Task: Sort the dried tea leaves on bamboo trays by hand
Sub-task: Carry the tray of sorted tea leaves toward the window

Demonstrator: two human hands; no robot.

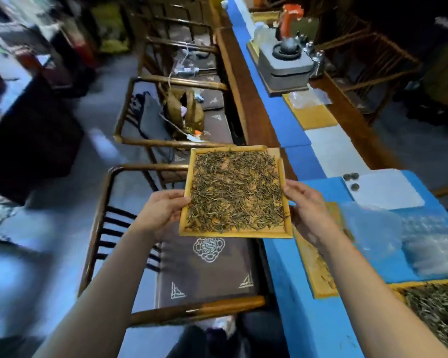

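The person is holding a square bamboo tray (pixel 282 174) up in the air with both hands, out over a wooden chair (pixel 204 267) to the left of the desk (pixel 313 319) rather than resting on it. The left hand (pixel 163 210) is clamping the tray's left rim, thumb on top, and the right hand (pixel 305 202) is gripping the right rim the same way. Dried tea leaves (pixel 233 192) are lying spread thinly across the whole tray, with no separate piles showing, so the sorting of this batch is looking barely begun (or the tray is only being shaken level). On the desk at the near right, a second tray of leaves (pixel 435 316) is waiting, and a flat bamboo board (pixel 318 275) is lying just beside the right forearm. Much of the work seems to be still ahead.
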